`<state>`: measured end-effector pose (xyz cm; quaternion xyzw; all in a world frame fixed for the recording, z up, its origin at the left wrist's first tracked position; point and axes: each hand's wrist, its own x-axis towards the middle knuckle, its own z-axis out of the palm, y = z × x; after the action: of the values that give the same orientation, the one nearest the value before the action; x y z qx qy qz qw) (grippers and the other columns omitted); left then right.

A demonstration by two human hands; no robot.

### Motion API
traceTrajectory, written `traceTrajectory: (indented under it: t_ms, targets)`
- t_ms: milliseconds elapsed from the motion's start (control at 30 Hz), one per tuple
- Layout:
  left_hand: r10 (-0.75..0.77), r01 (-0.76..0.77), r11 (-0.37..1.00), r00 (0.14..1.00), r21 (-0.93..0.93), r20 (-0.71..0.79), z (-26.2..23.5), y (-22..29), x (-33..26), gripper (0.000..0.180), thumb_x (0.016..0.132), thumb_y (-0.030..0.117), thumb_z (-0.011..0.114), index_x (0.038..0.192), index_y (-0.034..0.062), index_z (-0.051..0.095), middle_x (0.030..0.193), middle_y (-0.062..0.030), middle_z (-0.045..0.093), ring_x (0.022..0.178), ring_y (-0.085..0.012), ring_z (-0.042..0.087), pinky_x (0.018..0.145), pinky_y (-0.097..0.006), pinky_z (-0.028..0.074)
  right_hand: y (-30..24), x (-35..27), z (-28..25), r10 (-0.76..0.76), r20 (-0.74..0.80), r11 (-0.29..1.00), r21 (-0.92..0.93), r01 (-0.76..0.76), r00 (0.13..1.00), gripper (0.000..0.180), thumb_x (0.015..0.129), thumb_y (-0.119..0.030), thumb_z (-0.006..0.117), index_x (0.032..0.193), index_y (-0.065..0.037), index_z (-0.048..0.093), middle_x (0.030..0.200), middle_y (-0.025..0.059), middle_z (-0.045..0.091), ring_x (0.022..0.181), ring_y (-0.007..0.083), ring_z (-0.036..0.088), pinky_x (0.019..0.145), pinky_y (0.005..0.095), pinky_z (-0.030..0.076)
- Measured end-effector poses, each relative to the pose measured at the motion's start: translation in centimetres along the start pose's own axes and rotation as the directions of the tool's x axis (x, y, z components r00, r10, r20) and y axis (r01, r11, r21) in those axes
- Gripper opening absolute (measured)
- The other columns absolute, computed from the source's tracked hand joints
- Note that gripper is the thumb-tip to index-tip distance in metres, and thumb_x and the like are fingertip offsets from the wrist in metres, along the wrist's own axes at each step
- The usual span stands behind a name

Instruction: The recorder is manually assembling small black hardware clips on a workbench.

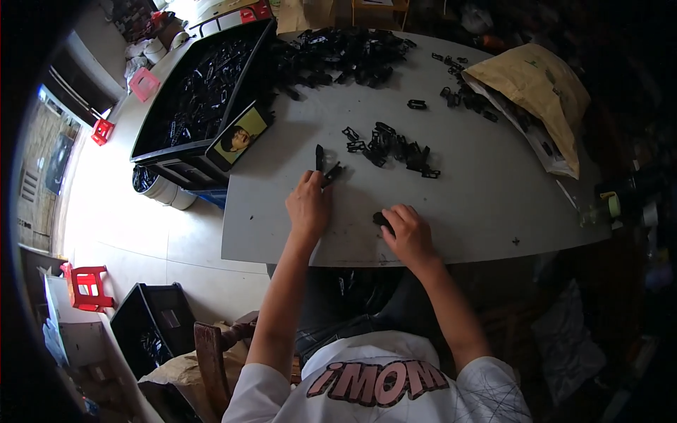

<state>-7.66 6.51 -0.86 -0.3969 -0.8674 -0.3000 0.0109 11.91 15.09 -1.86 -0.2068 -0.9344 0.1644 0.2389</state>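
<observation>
My left hand (308,206) is closed over the grey table (275,233), its fingertips pinching a slim black plastic piece (331,174) that slants up to the right. Just beyond those fingertips a second slim black piece (319,156) points away from me; whether the hand grips it too I cannot tell. Nearer the front edge, my right hand (410,238) has its thumb and fingers closed on a small dark plastic piece (382,221), partly hidden by the fingers. A loose cluster of black plastic clip-like parts (384,144) lies ahead of both hands.
A large heap of similar parts (338,56) covers the far side, beside a black crate (233,106) full of them. A phone (243,136) leans against the crate. At right lies an open brown paper sack (532,81). Red stools (90,287) stand on the floor at left.
</observation>
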Motion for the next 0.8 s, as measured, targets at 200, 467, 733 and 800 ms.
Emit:
traceTrajectory:
  t_ms: [200,467,733,800]
  targets:
    - [0.001,-0.021,0.82,0.999,-0.572,-0.036,0.7,-1.0,-2.0,0.014,0.084,0.012,0.059,0.095,0.0036,0.063,0.079,-0.0062,0.063,0.071,-0.0148,0.061,0.065,-0.028,0.046,0.5,-0.1,-0.1,0.119,0.036,0.993,-0.014,-0.119,0.992,0.028,0.072,-0.007,0.068,0.097,-0.001,0.056,0.095,0.0117,0.054,0.089,0.0285,0.057,0.072,0.0372,0.05]
    - [-0.069,0.288,0.678,0.941,-0.676,0.332,0.7,0.4,-4.7,0.028,0.09,0.025,0.06,0.09,-0.0028,0.065,0.07,0.0003,0.059,0.064,-0.0064,0.05,0.057,-0.023,0.039,-3.3,2.3,-1.2,-0.004,-0.092,0.986,0.166,0.02,0.996,0.032,0.067,-0.001,0.068,0.096,-0.001,0.056,0.093,0.0114,0.053,0.089,0.0292,0.056,0.075,0.0369,0.048]
    - [-0.008,0.198,0.732,0.959,-0.652,0.283,0.7,2.0,-5.8,0.022,0.084,0.019,0.066,0.088,-0.0029,0.064,0.069,0.0001,0.059,0.064,-0.0061,0.049,0.058,-0.023,0.041,-3.4,2.0,-0.9,-0.107,-0.075,0.993,-0.053,0.103,0.991,0.035,0.066,0.001,0.068,0.099,0.0,0.059,0.094,0.0112,0.051,0.085,0.0277,0.055,0.074,0.037,0.048]
    - [-0.018,0.247,0.756,0.934,-0.607,0.358,0.3,1.9,-6.1,0.022,0.079,0.016,0.07,0.088,-0.003,0.064,0.07,0.0004,0.059,0.064,-0.0067,0.049,0.059,-0.023,0.042,-3.0,1.5,-1.2,-0.21,-0.061,0.977,-0.061,0.206,0.976,0.033,0.071,-0.005,0.07,0.101,0.001,0.058,0.097,0.0122,0.051,0.089,0.0263,0.055,0.072,0.0357,0.049]
